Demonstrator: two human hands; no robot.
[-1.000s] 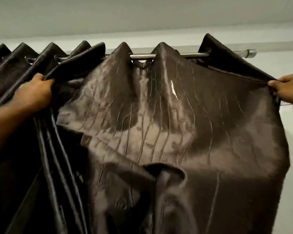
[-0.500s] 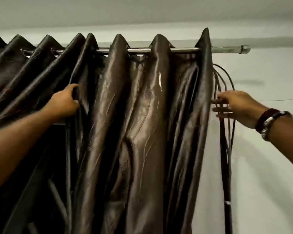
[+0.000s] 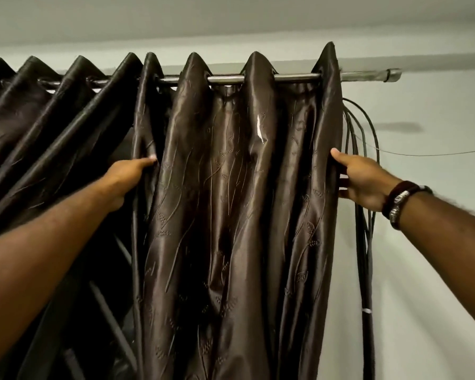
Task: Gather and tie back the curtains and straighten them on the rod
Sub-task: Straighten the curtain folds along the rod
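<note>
Hands bracketing the right-hand curtain [image 3: 231, 215] panel below the rod [image 3: 294, 77]
Left hand [image 3: 129, 176] grips an inner fold; right hand [image 3: 365, 182] pinches the outer edge, thumb in front; pleats run vertically between them, each hand equally near its fold

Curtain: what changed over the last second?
The curtain, first stretched wide between both hands, was let fall back into hanging folds. The right hand released its edge, then took hold again lower down. The left hand kept gripping a fold. The rod and cables are unchanged.
</note>
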